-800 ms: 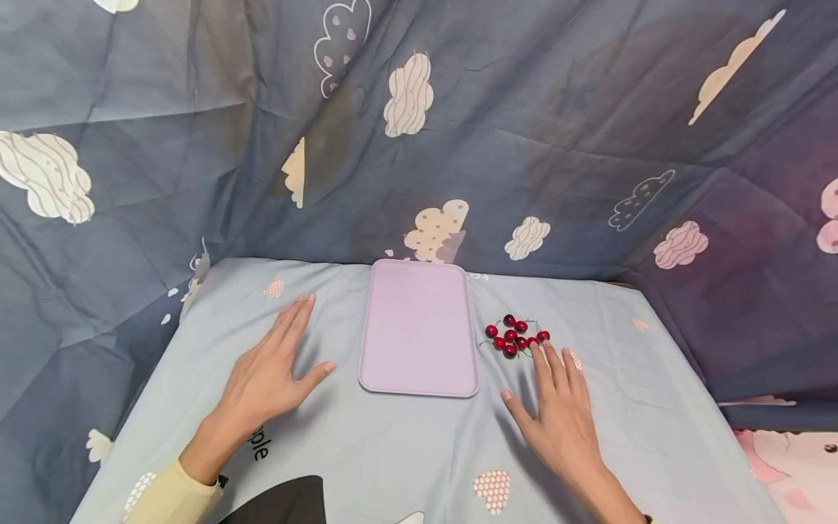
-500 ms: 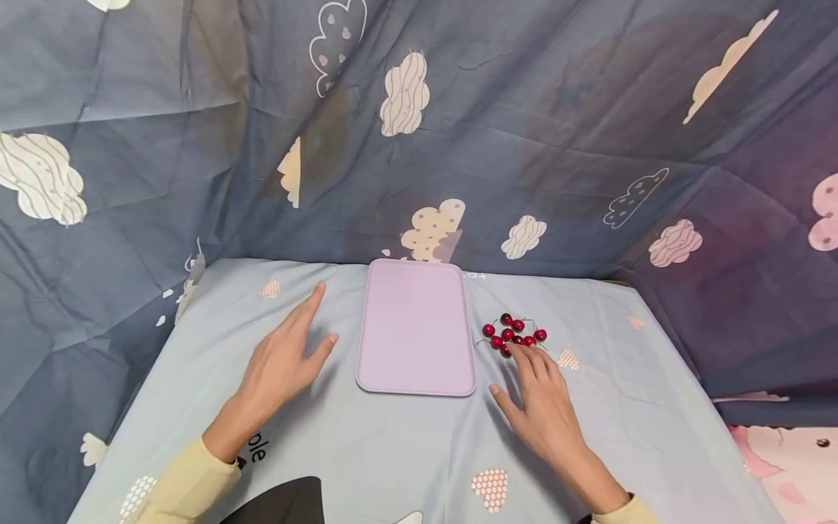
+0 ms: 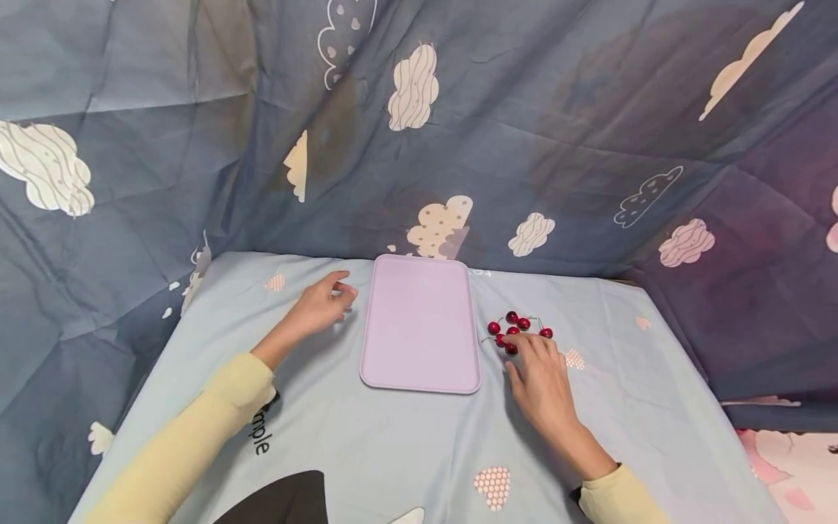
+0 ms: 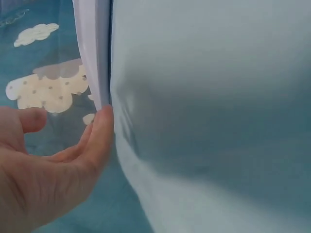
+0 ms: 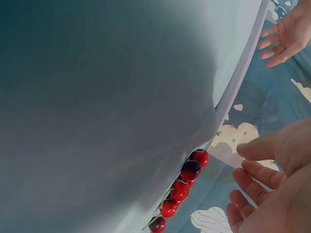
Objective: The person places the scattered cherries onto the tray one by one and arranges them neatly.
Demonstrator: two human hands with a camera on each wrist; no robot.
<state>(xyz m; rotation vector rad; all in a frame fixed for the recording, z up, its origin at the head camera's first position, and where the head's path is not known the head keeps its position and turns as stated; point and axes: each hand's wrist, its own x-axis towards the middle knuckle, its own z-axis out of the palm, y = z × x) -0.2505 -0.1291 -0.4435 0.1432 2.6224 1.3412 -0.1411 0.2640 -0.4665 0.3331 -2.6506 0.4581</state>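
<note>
Several dark red cherries (image 3: 512,318) with thin green stems lie in a loose cluster on the cloth, right of a flat lilac tray (image 3: 420,327). My right hand (image 3: 542,382) is over the near side of this cluster, fingers bent loosely, hiding some cherries in the head view. In the right wrist view the same hand (image 5: 272,179) has a gap between thumb and fingers, with the row of cherries (image 5: 180,190) beside it. My left hand (image 3: 321,306) hovers left of the tray's far half, fingers loosely bent and holding nothing. The left wrist view shows its fingers (image 4: 99,141) overlapping the tray's edge.
A pale blue cloth (image 3: 406,451) with printed hearts and lettering covers the table. Behind it and at the sides hang dark blue cloud-print curtains (image 3: 353,167). A dark printed shape (image 3: 281,502) shows on the cloth at the near edge.
My left hand has moved forward and right, closer to the tray, its fingers bending. My right hand has shifted over the cherries, its fingers more bent. The tray stays put.
</note>
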